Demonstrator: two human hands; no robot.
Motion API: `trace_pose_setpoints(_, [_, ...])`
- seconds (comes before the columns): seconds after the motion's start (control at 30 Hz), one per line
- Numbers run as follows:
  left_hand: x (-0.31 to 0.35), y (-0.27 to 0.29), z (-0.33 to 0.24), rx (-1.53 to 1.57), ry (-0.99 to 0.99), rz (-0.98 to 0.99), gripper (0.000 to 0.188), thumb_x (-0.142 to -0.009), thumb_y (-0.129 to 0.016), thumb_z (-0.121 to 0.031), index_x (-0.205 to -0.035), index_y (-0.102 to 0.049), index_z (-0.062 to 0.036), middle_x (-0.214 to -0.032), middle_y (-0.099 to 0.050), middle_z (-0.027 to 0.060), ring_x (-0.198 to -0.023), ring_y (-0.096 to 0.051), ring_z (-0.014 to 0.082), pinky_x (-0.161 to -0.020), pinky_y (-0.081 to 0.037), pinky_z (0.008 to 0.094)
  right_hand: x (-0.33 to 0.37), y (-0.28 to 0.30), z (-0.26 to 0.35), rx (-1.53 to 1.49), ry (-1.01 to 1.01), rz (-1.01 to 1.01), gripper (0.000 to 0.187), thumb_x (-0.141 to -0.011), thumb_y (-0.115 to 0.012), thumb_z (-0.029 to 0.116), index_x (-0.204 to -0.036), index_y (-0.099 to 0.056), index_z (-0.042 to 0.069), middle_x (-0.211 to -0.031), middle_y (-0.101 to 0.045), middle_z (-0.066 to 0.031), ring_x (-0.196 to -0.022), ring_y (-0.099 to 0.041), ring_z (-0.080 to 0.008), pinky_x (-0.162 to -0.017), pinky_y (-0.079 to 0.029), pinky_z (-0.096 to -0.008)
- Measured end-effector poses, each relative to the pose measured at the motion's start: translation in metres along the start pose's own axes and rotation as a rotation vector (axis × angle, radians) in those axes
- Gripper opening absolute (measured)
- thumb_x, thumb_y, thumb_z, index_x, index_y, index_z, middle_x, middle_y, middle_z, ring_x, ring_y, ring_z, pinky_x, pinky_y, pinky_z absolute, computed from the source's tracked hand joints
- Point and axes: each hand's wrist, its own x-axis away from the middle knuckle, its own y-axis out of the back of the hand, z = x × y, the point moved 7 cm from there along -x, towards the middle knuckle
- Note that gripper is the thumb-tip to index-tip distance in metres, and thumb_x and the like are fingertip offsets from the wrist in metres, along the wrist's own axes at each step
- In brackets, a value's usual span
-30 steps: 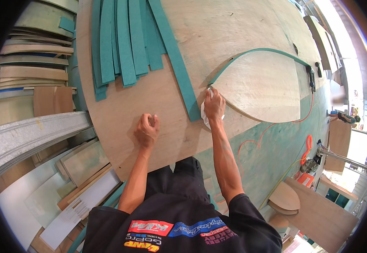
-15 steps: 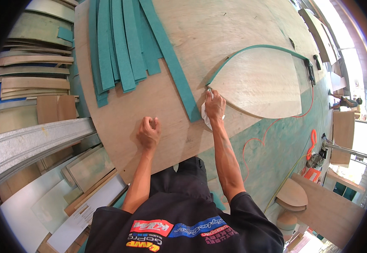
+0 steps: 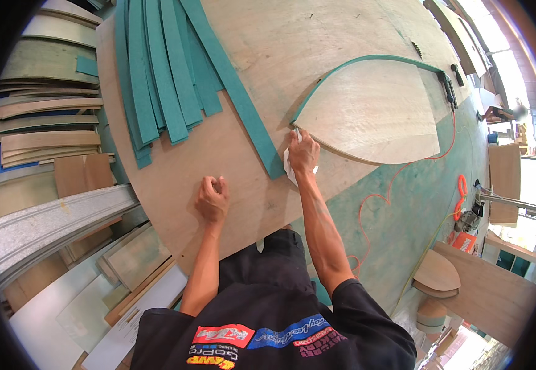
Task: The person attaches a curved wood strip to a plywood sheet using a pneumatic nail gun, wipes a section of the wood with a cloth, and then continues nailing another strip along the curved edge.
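Note:
My right hand (image 3: 303,151) is closed around a white thing (image 3: 290,168), bottle or bag I cannot tell, since the palm hides most of it. Its tip is at the pointed near-left corner of a pale, leaf-shaped wooden panel (image 3: 369,114). A thin green strip (image 3: 354,60) follows the panel's far curved edge; the near curved edge shows bare wood. Over the plywood table, my left hand (image 3: 212,198) is loosely curled with nothing visible in it. Between the hands, the end of a long green strip (image 3: 243,114) lies on the plywood table (image 3: 249,203).
Several green strips (image 3: 157,80) lie at the table's far left. A black tool (image 3: 446,89) with an orange cord (image 3: 366,200) sits at the panel's right end. Stacked boards (image 3: 52,123) and a metal beam (image 3: 58,216) stand left. A person (image 3: 503,113) is far right.
The whole view has shifted slightly, moving the table and panel a little left and up. My right hand keeps hold of the white thing at the panel's corner; my left hand stays curled.

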Motion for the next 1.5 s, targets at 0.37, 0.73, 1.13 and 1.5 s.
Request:
trace_pose_setpoints(0.37, [0.001, 0.001, -0.001, -0.009, -0.030, -0.020, 0.025, -0.094, -0.069, -0.029, -0.088, -0.053, -0.0108, -0.075, -0.062, 0.0071, -0.066, -0.065, 0.0304, -0.056, -0.050, 0.0437, 0.005, 0.010, -0.014, -0.094, -0.006, -0.045, 0.030, -0.099, -0.063, 0.030, -0.103, -0.074, 0.002, -0.087, -0.071, -0.0260, -0.085, -0.070, -0.0455, -0.077, -0.053, -0.0512])
trace_pose_setpoints(0.73, [0.001, -0.001, -0.002, -0.033, -0.003, -0.028, 0.026, -0.095, -0.068, -0.032, -0.086, -0.053, -0.0114, -0.072, -0.061, 0.0061, -0.065, -0.064, 0.0292, -0.056, -0.049, 0.0438, 0.011, 0.028, -0.044, -0.081, -0.033, -0.076, 0.026, -0.100, -0.063, 0.028, -0.102, -0.074, 0.004, -0.089, -0.072, -0.0245, -0.086, -0.070, -0.0440, -0.077, -0.053, -0.0497])
trace_pose_setpoints(1.13, [0.002, -0.001, -0.005, -0.053, -0.027, -0.043, 0.027, -0.094, -0.068, -0.033, -0.085, -0.054, -0.0108, -0.069, -0.061, 0.0045, -0.061, -0.062, 0.0260, -0.055, -0.048, 0.0414, 0.017, 0.049, -0.077, -0.076, -0.061, -0.120, 0.026, -0.099, -0.064, 0.028, -0.101, -0.075, 0.005, -0.086, -0.072, -0.0237, -0.082, -0.071, -0.0426, -0.076, -0.054, -0.0496])
trace_pose_setpoints(1.5, [0.004, -0.003, 0.000, -0.088, -0.035, -0.042, 0.028, -0.095, -0.067, -0.034, -0.086, -0.055, -0.0111, -0.069, -0.061, 0.0045, -0.060, -0.062, 0.0250, -0.054, -0.048, 0.0419, 0.019, 0.068, -0.109, -0.100, -0.127, -0.114, 0.027, -0.098, -0.065, 0.029, -0.103, -0.076, 0.005, -0.090, -0.073, -0.0237, -0.084, -0.072, -0.0418, -0.077, -0.055, -0.0482])
